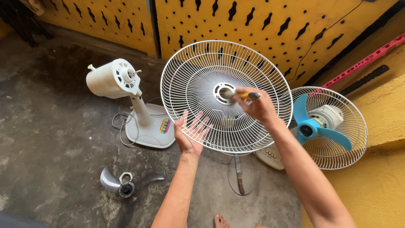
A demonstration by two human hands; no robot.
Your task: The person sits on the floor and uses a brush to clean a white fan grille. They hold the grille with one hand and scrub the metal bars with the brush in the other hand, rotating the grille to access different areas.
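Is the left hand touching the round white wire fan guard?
Touching. The head view shows the left hand pressed open against the lower rim of the round white wire fan guard, its fingers spread behind the wires with no gap visible.

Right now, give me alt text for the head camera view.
A left hand steadies a round white fan grille while the right hand holds a yellow-handled tool at its hub. A bare fan stand, grey blade and blue-bladed fan sit nearby.

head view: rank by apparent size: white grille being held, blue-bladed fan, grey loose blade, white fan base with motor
1. white grille, though it is held up nearer the camera, so this is unsure.
2. white fan base with motor and blue-bladed fan: look alike, not ranked.
3. grey loose blade.
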